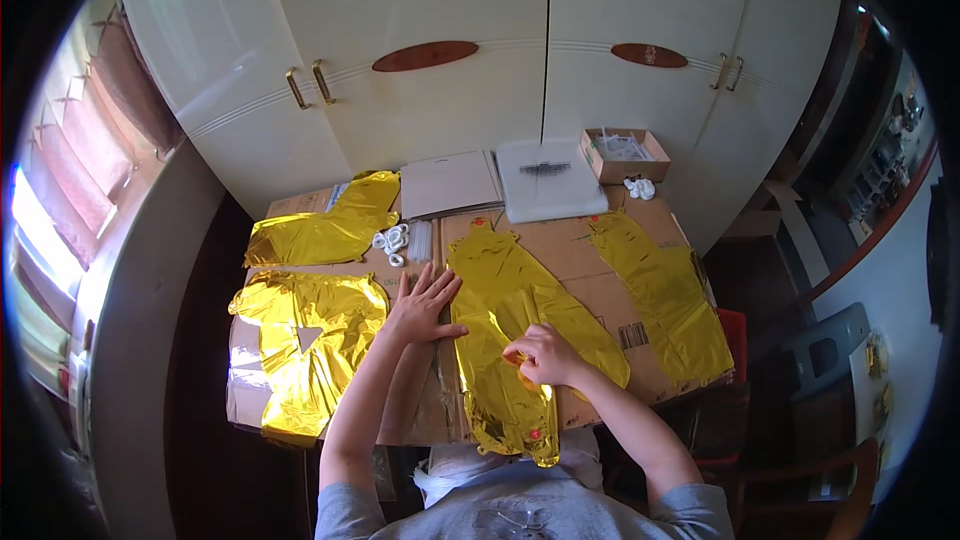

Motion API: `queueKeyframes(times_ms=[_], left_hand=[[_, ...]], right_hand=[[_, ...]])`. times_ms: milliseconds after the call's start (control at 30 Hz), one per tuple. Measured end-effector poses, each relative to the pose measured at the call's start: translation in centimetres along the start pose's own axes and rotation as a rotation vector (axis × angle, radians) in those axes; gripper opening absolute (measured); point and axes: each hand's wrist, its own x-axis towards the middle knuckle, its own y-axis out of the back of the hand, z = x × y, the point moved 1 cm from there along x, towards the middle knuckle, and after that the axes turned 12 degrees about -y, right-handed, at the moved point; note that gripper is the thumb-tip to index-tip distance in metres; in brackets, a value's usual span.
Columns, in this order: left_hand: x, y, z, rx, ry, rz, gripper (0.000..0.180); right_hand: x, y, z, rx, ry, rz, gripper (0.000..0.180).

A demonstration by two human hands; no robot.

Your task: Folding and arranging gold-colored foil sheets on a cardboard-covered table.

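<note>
A flat, uninflated gold foil balloon point(500, 290) lies in front of me, its near end hanging over the front edge of the cardboard. My left hand point(425, 310) rests with fingers spread at the balloon's left edge, partly on the cardboard. Closer to me, my right hand point(545, 355) is closed in a pinch on the same balloon, pulling up creases in the foil. Its fingertips are partly hidden. More flat gold balloons surround it: one on the near left point(315, 345), one on the far left point(335, 225) and one on the right point(665, 305).
Flattened cardboard point(410, 405) covers the table. White ribbon rolls point(392, 238) and clear straws point(421, 240) lie beyond my left hand. At the back are card sheets point(450, 186), a stack of plastic bags point(550, 190), an open box point(627, 168) and a white bundle point(640, 188). Cabinets point(420, 0) stand behind.
</note>
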Motion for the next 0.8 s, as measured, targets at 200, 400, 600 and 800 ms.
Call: queueKeyframes(times_ms=[200,400,600,800], left_hand=[[0.1,-0.3,0.4,-0.005,-0.001,0.012,0.108],[0.2,-0.3,0.5,-0.001,-0.002,0.000,0.113],[0.2,-0.1,0.6,0.023,-0.025,-0.007,0.115],[0.1,0.1,0.7,0.034,-0.035,-0.028,0.115]], right_hand=[[-0.1,1.0,0.5,-0.020,0.002,-0.044,0.026],[-0.3,1.1,1.1,-0.003,-0.005,-0.066,0.025],[-0.3,1.3,0.9,-0.005,0.008,-0.047,0.023],[-0.4,1.3,0.7,0.001,-0.002,-0.049,0.022]])
